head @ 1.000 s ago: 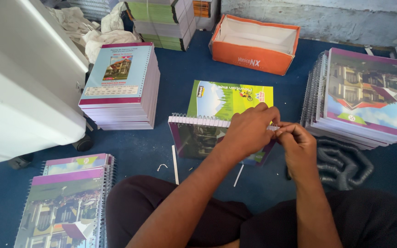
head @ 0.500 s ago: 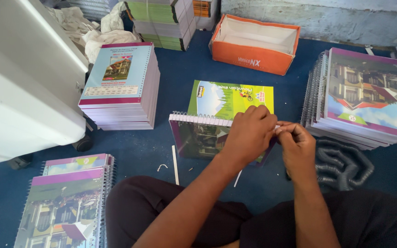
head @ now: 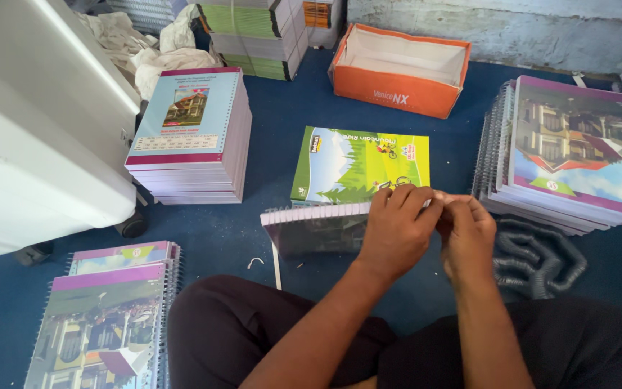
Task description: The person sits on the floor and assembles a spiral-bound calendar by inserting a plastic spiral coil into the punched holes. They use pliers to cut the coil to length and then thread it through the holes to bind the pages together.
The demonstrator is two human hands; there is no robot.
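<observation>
- Down on the blue floor, a person sits cross-legged with a spiral-bound notebook lying flat just in front of their knees.
- The left hand is curled over the right end of the notebook's white coil edge, fingers bent and pressing on it.
- The right hand sits right against the left one, fingertips pinched together at that same corner; what exactly it grips is too small to make out.
- An orange cardboard box stands open farther back, and its pale inside looks bare from here.
- A green-covered book lies flat just behind the notebook, touching or nearly touching its far edge.
- A tall stack of pale blue books rises to the left of it, well apart from the hands.
- A stack of spiral notebooks with a house picture sits on the right, near the right hand.
- A heap of grey plastic coils lies just beside the right wrist, in front of that stack.
- Another pile of spiral notebooks rests at the lower left by the person's knee.
- A big white machine fills the left side, with crumpled cloth and more stacked green books behind.
</observation>
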